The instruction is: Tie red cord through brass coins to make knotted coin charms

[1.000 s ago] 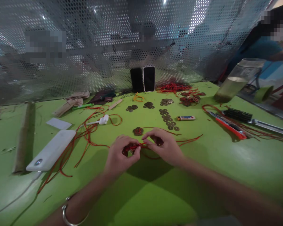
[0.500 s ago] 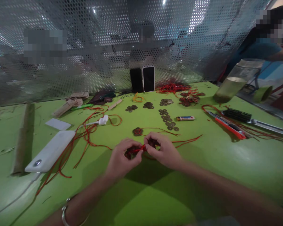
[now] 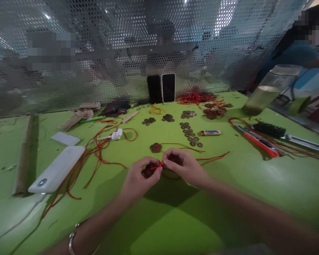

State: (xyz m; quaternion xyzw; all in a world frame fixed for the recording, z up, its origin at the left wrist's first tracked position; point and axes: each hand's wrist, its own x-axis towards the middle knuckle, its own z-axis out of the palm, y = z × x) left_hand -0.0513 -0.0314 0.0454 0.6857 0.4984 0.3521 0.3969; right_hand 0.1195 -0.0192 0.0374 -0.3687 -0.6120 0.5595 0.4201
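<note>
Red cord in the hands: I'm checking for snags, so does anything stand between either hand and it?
Nothing visible does: the left hand and the right hand both pinch the red cord. The red-tied coin cluster lies just beyond them, not between. The left hand's inside is partly hidden.

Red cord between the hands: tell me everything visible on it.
The red cord is thin, bright and textile-looking, bunched into a small knot-like clump over the green table. The fingers of the left hand and right hand pinch it. A curved length shows below the right hand; strands, apparently its ends, extend out to the right. Fingers and blur hide finer detail.
</note>
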